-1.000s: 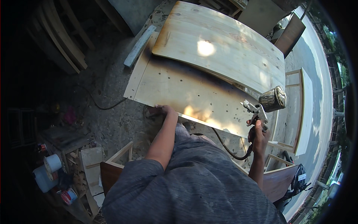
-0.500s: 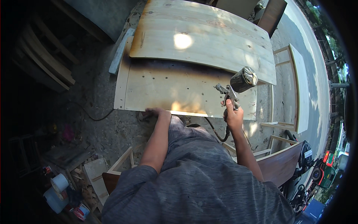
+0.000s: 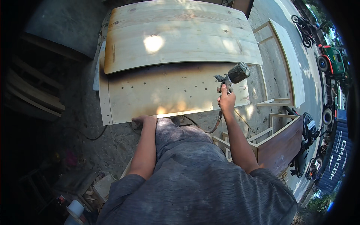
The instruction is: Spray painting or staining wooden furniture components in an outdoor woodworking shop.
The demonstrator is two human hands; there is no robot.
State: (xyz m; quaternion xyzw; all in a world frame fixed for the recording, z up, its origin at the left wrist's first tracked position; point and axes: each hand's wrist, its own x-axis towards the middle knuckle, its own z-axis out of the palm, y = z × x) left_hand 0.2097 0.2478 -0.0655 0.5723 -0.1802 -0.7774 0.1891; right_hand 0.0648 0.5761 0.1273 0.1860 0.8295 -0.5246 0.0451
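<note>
- Beside a road (image 3: 309, 71), faces pale board (image 3: 150, 99) under brown-edged panel (image 3: 187, 37).
- Grips spray gun (image 3: 224, 79) in right hand (image 3: 227, 101), over board's right end.
- Has left hand (image 3: 143, 119) well apart, at near edge (cannot tell whether gripping).

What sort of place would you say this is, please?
Probably a roadside furniture workshop: a spray gun in the right hand, a wooden board with a browned edge, and a road alongside.

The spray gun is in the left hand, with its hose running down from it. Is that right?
Not quite: the head view shows the spray gun in the right hand; the left hand is by the near edge of the lower board. The hose does run down from the gun.
</note>
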